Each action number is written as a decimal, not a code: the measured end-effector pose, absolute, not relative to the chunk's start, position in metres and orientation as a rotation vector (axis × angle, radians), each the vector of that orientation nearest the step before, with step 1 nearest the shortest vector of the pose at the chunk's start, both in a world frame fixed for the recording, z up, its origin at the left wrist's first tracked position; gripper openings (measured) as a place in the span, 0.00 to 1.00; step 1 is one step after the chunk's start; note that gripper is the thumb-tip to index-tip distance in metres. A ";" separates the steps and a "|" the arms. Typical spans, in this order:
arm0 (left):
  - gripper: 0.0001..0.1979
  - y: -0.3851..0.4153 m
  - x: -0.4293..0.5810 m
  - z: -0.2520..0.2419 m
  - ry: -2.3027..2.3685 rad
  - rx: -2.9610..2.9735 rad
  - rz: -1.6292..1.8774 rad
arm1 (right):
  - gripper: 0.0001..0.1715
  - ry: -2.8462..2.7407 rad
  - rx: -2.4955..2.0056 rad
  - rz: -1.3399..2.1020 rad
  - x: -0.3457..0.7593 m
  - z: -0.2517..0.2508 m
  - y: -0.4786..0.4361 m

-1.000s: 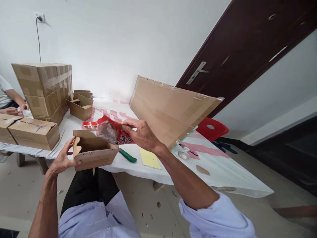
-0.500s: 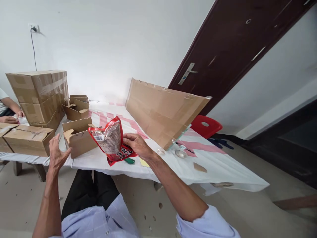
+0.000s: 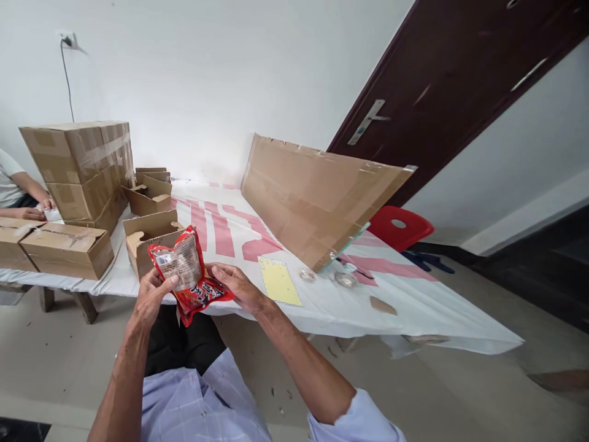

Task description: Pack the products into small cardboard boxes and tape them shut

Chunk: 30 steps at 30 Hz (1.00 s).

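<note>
A red food packet (image 3: 184, 273) with a clear printed window and a barcode is held up between my two hands above the table's near edge. My left hand (image 3: 154, 294) grips its left side, thumb over the front. My right hand (image 3: 239, 285) has hold of the right side, its fingers partly behind the packet. Right behind the packet stands an open cardboard box (image 3: 150, 230) with its flap raised; what lies inside cannot be seen.
Taped cartons (image 3: 83, 175) are stacked at the left, with closed boxes (image 3: 67, 248) before them. Another open box (image 3: 150, 193) stands behind. A large cardboard sheet (image 3: 317, 199) leans on the right. A yellow paper (image 3: 280, 282) lies on the table; a co-worker's hands (image 3: 39, 209) are far left.
My left hand has come in from the left and taken hold of the packet, which my right hand alone held before. The packet sits slightly lower, and the yellow paper now shows fully.
</note>
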State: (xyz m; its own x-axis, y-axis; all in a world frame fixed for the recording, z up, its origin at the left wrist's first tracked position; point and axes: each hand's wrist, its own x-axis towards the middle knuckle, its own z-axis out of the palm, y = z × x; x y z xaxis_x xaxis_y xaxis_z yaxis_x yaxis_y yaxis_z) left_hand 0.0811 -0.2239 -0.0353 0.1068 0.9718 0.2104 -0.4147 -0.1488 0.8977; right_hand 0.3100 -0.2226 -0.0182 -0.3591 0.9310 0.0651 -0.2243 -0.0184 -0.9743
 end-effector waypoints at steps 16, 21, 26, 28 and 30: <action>0.28 -0.222 0.090 -0.035 0.694 0.840 1.544 | 0.35 -1.138 -0.887 1.251 0.304 -0.042 -0.231; 0.27 -0.227 0.099 -0.031 0.631 0.808 1.559 | 0.34 -1.115 -0.842 1.315 0.295 -0.048 -0.233; 0.28 -0.224 0.076 -0.034 0.698 0.827 1.487 | 0.31 -1.214 -0.912 1.238 0.318 -0.030 -0.224; 0.28 -0.221 0.060 -0.034 0.736 0.837 1.490 | 0.30 -1.316 -0.934 1.259 0.332 -0.017 -0.219; 0.29 -0.221 0.049 -0.033 0.787 0.904 1.429 | 0.29 -1.420 -0.957 1.323 0.340 -0.006 -0.214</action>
